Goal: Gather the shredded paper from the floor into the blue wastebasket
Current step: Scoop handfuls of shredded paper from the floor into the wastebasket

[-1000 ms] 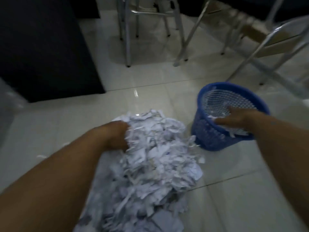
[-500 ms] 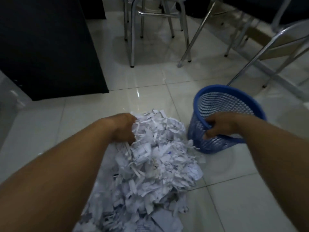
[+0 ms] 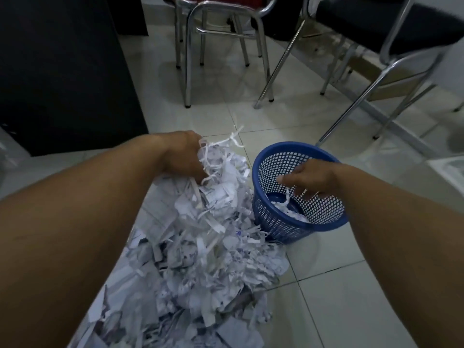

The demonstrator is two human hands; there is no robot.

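Big heap of shredded paper spread over the white tile floor, far edge pressed right up against the blue wastebasket. Left hand dug into the top of the heap, fingers clenched around a bunch of strips — a few curling up loose above the knuckles. Right hand over the basket mouth, fingers spread and loose, one strip dangling just below the fingertips; can't tell if still pinched or already falling. Small clump of shreds sitting on the basket bottom. Chrome chair legs further back, dark cabinet off to the left.
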